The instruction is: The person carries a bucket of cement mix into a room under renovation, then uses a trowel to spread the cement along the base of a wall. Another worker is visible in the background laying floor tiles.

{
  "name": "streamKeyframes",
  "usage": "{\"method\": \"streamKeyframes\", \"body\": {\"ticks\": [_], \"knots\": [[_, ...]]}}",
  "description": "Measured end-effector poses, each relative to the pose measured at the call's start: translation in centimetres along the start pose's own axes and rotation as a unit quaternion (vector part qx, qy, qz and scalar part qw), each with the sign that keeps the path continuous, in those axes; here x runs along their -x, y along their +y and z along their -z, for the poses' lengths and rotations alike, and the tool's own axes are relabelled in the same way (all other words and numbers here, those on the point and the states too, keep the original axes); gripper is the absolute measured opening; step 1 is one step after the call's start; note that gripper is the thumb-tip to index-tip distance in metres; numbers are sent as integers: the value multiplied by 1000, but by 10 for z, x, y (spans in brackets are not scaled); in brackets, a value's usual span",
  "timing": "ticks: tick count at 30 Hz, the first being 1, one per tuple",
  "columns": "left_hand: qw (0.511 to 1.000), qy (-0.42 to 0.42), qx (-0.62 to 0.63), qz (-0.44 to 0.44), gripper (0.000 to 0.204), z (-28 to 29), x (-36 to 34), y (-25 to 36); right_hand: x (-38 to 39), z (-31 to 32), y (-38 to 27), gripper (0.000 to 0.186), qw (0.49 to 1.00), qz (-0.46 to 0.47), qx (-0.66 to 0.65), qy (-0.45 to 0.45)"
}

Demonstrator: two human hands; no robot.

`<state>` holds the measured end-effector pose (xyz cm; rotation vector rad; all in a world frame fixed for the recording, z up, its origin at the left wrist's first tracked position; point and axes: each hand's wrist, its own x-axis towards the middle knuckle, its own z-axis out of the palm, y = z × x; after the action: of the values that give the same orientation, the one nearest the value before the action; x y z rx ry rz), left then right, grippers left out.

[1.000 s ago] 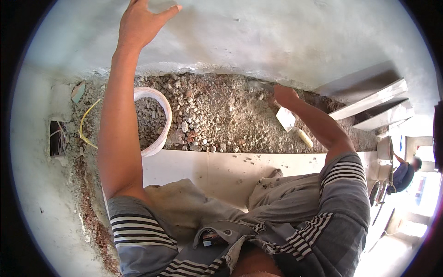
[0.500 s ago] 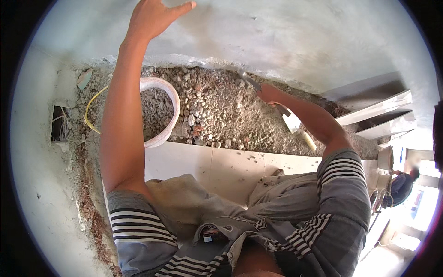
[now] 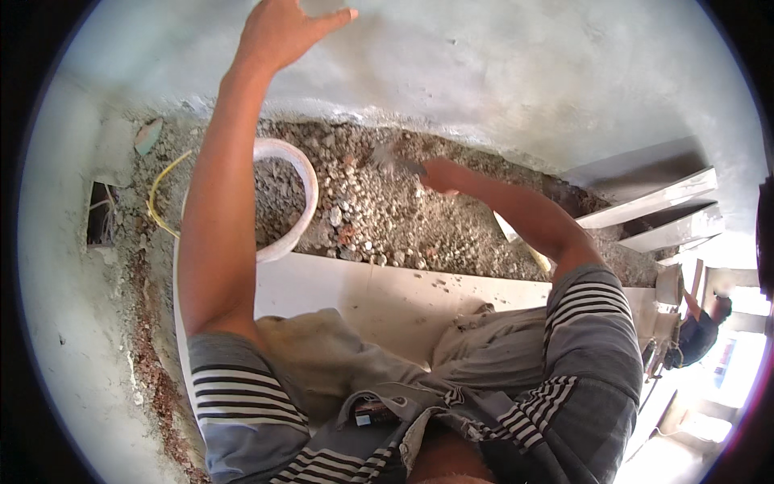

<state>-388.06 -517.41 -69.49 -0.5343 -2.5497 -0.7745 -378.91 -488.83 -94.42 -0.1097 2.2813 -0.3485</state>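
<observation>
My left hand (image 3: 282,32) is pressed flat against the grey plastered wall (image 3: 500,73), fingers apart, holding nothing. My right hand (image 3: 439,173) hovers over a bed of grey rubble (image 3: 379,218), curled around a blurred grey clump of that rubble. A white bucket (image 3: 302,173), partly filled with rubble, stands to the left of that hand and is half hidden by my left forearm. A trowel (image 3: 508,230) lies on the rubble behind my right forearm.
A pale flat slab (image 3: 363,290) lies between my knees and the rubble. A yellow wire (image 3: 157,202) curls beside the bucket, near a dark hole (image 3: 101,214) in the left wall. Light slabs (image 3: 653,202) are stacked at right. Another person (image 3: 701,323) stands far right.
My right hand has lifted off the rubble near the trowel and swung left toward the bucket, now closed on a clump. My left hand stays on the wall.
</observation>
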Motion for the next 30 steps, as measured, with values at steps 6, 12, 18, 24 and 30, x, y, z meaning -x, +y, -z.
{"method": "streamKeyframes", "body": {"ticks": [6,12,18,24,30], "knots": [[1000,-5,21,9,90,0,3,2,2,14,-8,34,957,164,217,105],[1000,-2,17,7,90,3,5,1,-6,7,-16,28,992,31,83,87],[1000,-7,22,-6,88,1,5,-2,-18,12,-6,25,957,36,242,153],[1000,-3,-7,0,89,5,3,-1,-20,20,-5,33,997,49,58,-33],[999,-13,27,13,90,1,3,-3,5,30,-2,28,970,81,149,174]]}}
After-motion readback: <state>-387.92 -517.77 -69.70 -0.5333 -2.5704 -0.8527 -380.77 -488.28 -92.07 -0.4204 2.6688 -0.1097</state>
